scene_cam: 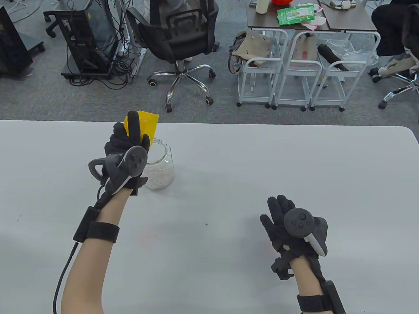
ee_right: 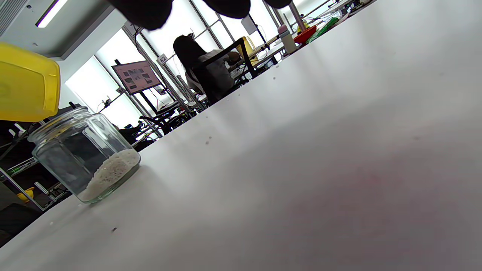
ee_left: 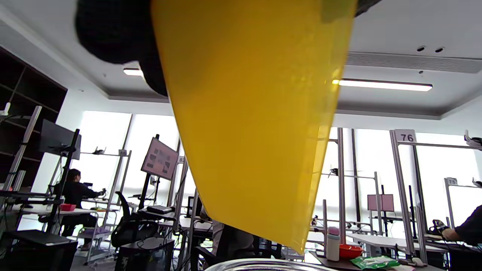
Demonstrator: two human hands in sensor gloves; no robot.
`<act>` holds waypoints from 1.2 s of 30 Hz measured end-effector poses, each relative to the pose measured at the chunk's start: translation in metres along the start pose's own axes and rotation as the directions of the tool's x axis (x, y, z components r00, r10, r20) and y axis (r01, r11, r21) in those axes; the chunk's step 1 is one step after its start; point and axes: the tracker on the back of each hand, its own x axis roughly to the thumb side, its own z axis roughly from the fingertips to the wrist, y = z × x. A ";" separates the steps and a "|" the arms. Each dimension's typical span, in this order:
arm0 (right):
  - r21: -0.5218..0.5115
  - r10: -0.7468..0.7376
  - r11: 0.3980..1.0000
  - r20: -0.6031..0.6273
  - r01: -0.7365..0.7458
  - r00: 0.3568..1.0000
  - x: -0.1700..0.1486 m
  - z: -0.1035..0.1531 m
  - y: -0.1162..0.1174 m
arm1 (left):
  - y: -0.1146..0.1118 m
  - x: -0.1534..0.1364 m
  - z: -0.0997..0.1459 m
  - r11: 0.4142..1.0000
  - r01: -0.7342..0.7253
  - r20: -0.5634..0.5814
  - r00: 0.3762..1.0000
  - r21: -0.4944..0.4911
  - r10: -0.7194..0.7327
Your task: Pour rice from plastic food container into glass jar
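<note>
My left hand [scene_cam: 129, 140] grips a yellow plastic container [scene_cam: 145, 126] and holds it tipped over the mouth of a clear glass jar [scene_cam: 161, 168] that stands on the white table [scene_cam: 245, 163]. The jar has white rice in its bottom. In the left wrist view the container [ee_left: 248, 113] fills the middle, its lower corner just above the jar rim [ee_left: 260, 265]. The right wrist view shows the jar [ee_right: 84, 154] with rice [ee_right: 111, 171] and the container [ee_right: 26, 84] above it. My right hand [scene_cam: 281, 219] rests open and empty on the table at the front right.
A few loose grains lie on the table near the jar [ee_right: 113, 229]. Beyond the table's far edge are an office chair [scene_cam: 178, 39], white wire carts [scene_cam: 288, 72] and a computer tower [scene_cam: 83, 39].
</note>
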 end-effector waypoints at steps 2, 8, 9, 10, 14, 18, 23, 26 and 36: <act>-0.001 -0.003 1.000 0.000 0.003 1.000 0.000 0.000 0.000 | 0.001 -0.006 -0.001 0.996 -0.088 -0.073 0.994 -0.021 0.086; 0.007 -0.025 1.000 -0.001 0.025 1.000 0.000 0.000 0.000 | 0.004 -0.022 0.000 0.864 -0.501 -0.327 0.824 -0.041 0.462; 0.007 -0.026 1.000 -0.001 0.026 1.000 0.000 0.000 0.000 | 0.005 -0.022 0.001 0.850 -0.525 -0.341 0.807 -0.041 0.482; 0.006 -0.025 1.000 -0.001 0.025 1.000 0.000 0.000 0.000 | 0.005 -0.022 0.002 0.829 -0.558 -0.358 0.782 -0.039 0.510; 0.006 -0.027 1.000 -0.002 0.027 1.000 -0.001 0.000 0.000 | 0.005 -0.019 0.006 0.740 -0.671 -0.409 0.691 -0.055 0.596; 0.006 -0.031 0.999 -0.002 0.031 1.000 -0.001 0.000 -0.001 | 0.002 -0.012 0.013 0.656 -0.747 -0.439 0.627 -0.105 0.643; 0.001 -0.039 0.999 -0.003 0.039 0.999 -0.002 0.000 -0.002 | -0.007 0.002 0.022 0.610 -0.768 -0.467 0.621 -0.198 0.630; 0.000 -0.043 0.999 -0.004 0.043 0.999 -0.002 0.000 -0.003 | -0.014 0.012 0.030 0.626 -0.739 -0.459 0.659 -0.248 0.596; 0.000 -0.053 0.999 -0.012 0.053 0.999 -0.004 0.001 -0.004 | -0.054 0.051 0.063 0.665 -0.566 -0.350 0.824 -0.487 0.445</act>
